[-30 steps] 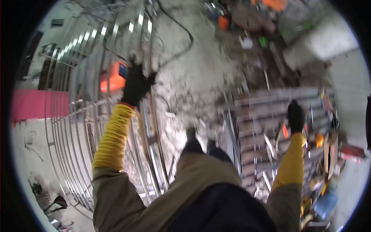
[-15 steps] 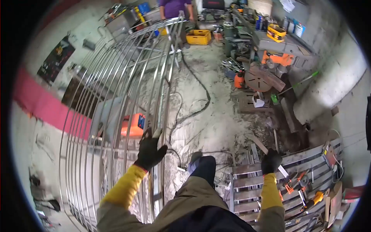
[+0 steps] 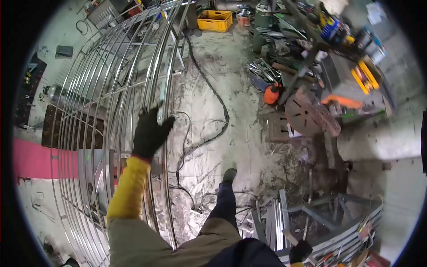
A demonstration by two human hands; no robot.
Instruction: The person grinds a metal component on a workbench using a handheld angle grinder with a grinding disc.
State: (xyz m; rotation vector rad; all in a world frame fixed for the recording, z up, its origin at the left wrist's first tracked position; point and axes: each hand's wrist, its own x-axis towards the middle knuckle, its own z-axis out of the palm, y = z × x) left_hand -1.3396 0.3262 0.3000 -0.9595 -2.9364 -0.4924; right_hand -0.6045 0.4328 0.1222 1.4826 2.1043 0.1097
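Note:
My left hand (image 3: 152, 133), in a dark glove, is over the long shiny metal bars of a large grille (image 3: 127, 102) on the left. Its fingers point forward and the thumb is spread to the right, at the outer bars. My right hand (image 3: 301, 252), also in a dark glove, is low at the right, closed around a narrow flat strip (image 3: 290, 237). The strip's pale tan end sticks out ahead of the hand; the rest is hidden. Beside that hand is a grey slatted metal bench (image 3: 340, 242) with tools on it.
A dark cable (image 3: 212, 91) curves across the dusty floor. Farther off are a yellow crate (image 3: 215, 21), an orange container (image 3: 271, 94) and a slotted round plate (image 3: 304, 116). Grey metal frame pieces (image 3: 321, 218) and shiny lengths (image 3: 279, 224) lie at the right.
The view has shifted forward and tilted, and a foot is stepped ahead. My left hand is farther along the grille. My right hand sits lower in view, still with the strip.

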